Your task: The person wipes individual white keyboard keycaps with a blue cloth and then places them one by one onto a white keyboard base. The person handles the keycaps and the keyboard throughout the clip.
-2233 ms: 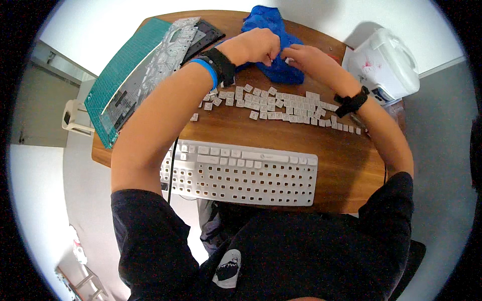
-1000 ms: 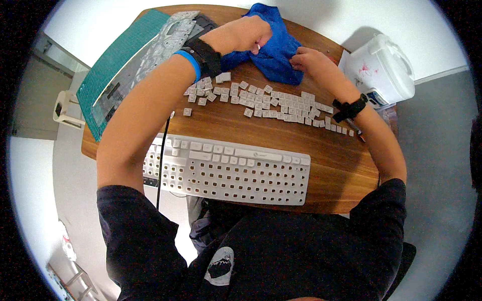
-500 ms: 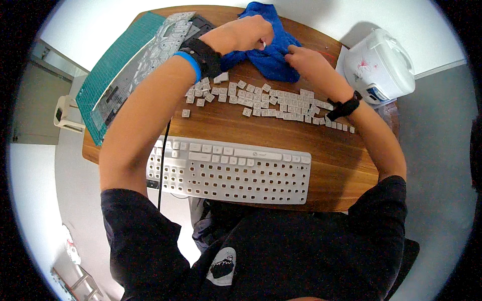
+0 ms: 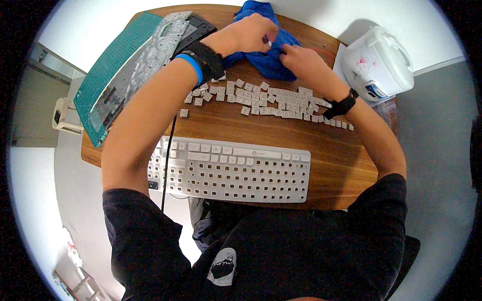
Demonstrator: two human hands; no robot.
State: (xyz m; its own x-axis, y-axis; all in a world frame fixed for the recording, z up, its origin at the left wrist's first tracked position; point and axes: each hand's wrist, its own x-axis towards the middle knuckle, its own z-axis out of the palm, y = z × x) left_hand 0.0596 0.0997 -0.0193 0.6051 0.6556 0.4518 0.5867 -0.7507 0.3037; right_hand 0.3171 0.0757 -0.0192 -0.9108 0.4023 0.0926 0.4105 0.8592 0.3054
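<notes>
Over a crumpled blue cloth (image 4: 273,62) at the far side of the table, my left hand (image 4: 253,32) is closed on a small white keycap (image 4: 269,44). My right hand (image 4: 303,60) is beside it, fingertips pinched on the cloth's right part; the fingertips of the two hands nearly meet. Many loose white keycaps (image 4: 263,104) lie in uneven rows on the wood nearer to me. Closer still is a white keyboard (image 4: 236,175), most of its key sockets bare, with some keys left along its far edge.
A green cutting mat (image 4: 105,70) at the left bears a grey metal plate (image 4: 150,55) and a black panel (image 4: 201,27). At the right stands a white rice cooker (image 4: 374,65). A black cable (image 4: 168,165) crosses the keyboard, and a red wire (image 4: 324,52) lies behind my right hand.
My left hand has turned slightly and shifted a little right with the keycap. My right hand has moved slightly left and up, so the hands are closer together.
</notes>
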